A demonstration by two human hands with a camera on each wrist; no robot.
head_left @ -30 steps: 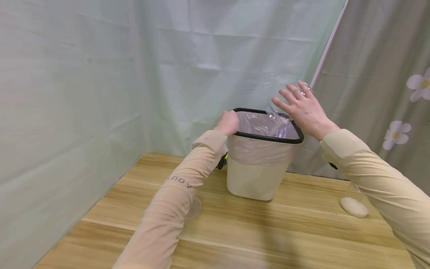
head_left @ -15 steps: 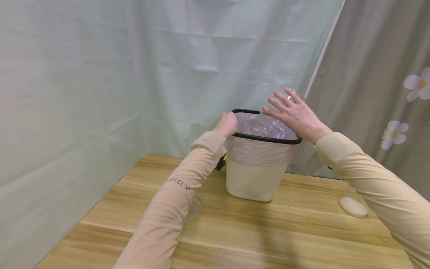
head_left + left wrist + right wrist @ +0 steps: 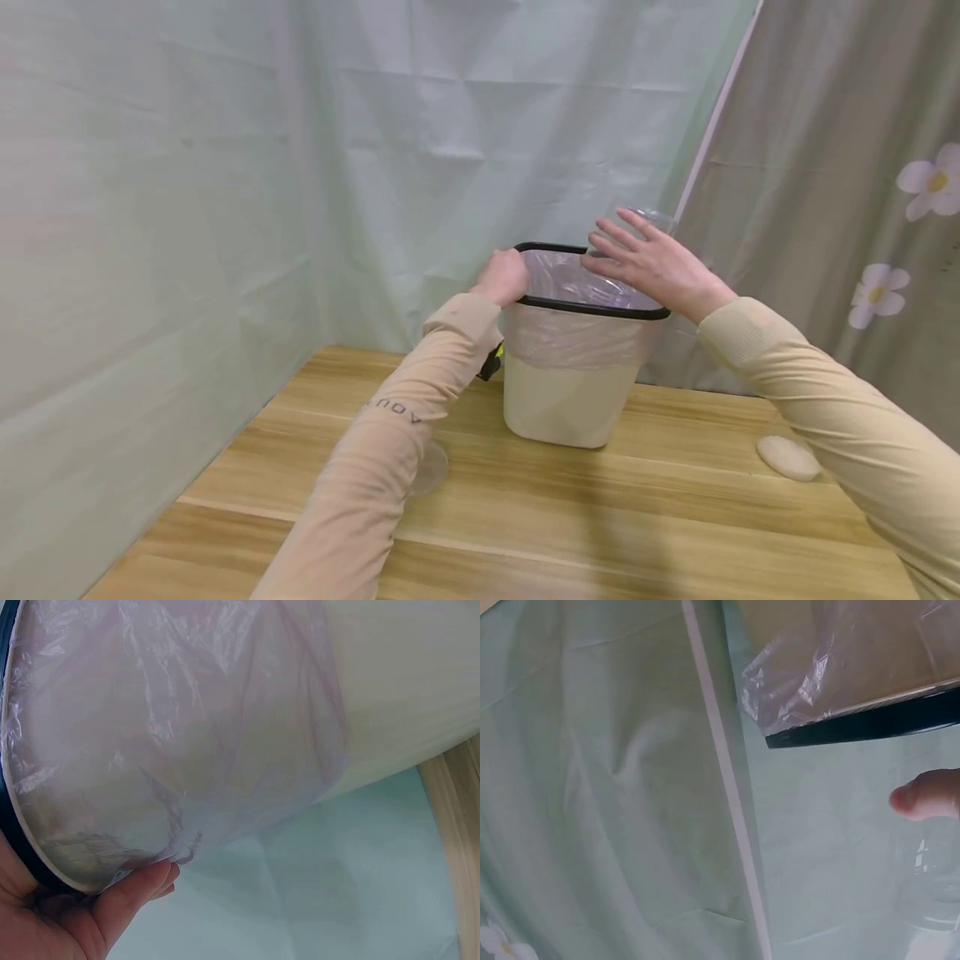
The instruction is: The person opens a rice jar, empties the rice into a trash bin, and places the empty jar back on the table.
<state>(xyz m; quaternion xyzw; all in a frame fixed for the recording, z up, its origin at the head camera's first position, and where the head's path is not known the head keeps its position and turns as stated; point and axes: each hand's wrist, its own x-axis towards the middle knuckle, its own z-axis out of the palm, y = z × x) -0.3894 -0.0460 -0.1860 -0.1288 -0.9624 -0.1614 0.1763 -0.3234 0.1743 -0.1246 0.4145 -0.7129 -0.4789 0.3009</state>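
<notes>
A cream waste bin point(image 3: 562, 407) with a black rim point(image 3: 592, 309) stands upright on the wooden table, lined with a thin lilac plastic bag point(image 3: 573, 337) folded down outside. My left hand point(image 3: 503, 277) grips the rim at its left side; in the left wrist view its thumb point(image 3: 135, 896) lies against the bag just below the rim. Over the bin's right rear corner, my right hand point(image 3: 651, 260) holds a clear cup point(image 3: 652, 219) with spread fingers. The cup's round end shows above the fingers, while most of it is hidden. In the right wrist view the thumb point(image 3: 926, 796) overlaps the cup.
A whitish oval thing point(image 3: 787, 457) lies on the table point(image 3: 525, 517) beside my right forearm. Partly under my left forearm is a translucent disc point(image 3: 430, 468). Curtains point(image 3: 480, 150) hang close behind the bin and along the left.
My right hand has come down and slightly left with the clear cup. Whitish material seen at the bin's mouth a second ago no longer shows there. The left hand keeps its grip.
</notes>
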